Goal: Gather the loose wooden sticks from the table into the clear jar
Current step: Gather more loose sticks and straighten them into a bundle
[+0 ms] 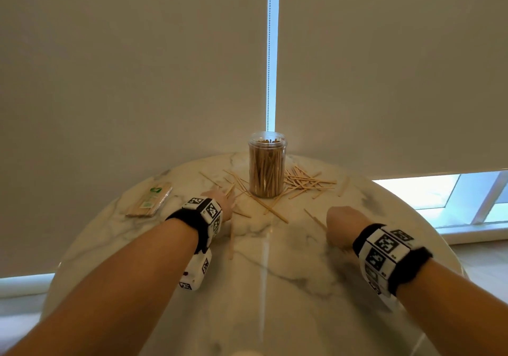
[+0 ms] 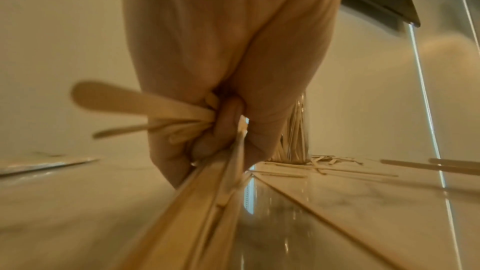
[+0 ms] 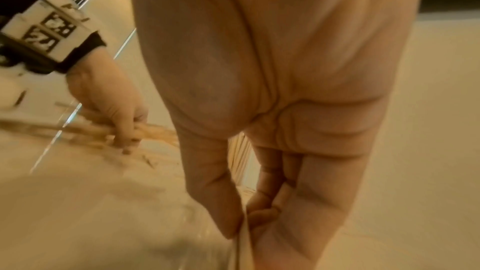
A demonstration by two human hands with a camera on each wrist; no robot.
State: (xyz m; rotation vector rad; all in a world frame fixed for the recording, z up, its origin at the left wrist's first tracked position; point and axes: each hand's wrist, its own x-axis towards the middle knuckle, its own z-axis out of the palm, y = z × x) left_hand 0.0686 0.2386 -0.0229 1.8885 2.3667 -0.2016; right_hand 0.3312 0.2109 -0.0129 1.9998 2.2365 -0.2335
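Note:
The clear jar (image 1: 268, 166) stands upright at the far middle of the marble table (image 1: 288, 287), packed with thin wooden sticks. Loose sticks (image 1: 305, 181) lie scattered round its base, most to its right. Just left of the jar, my left hand (image 1: 224, 200) grips a bundle of sticks (image 2: 197, 202) in curled fingers (image 2: 226, 130), low over the table; the jar (image 2: 296, 130) shows behind it. My right hand (image 1: 339, 225) is nearer and to the right, thumb and fingers (image 3: 245, 225) pinching a flat stick (image 3: 242, 249) at the tabletop.
A wrapped packet of wooden sticks (image 1: 149, 199) lies at the table's left side. A single stick (image 1: 231, 240) lies beside my left wrist. Roller blinds hang right behind the table's far edge.

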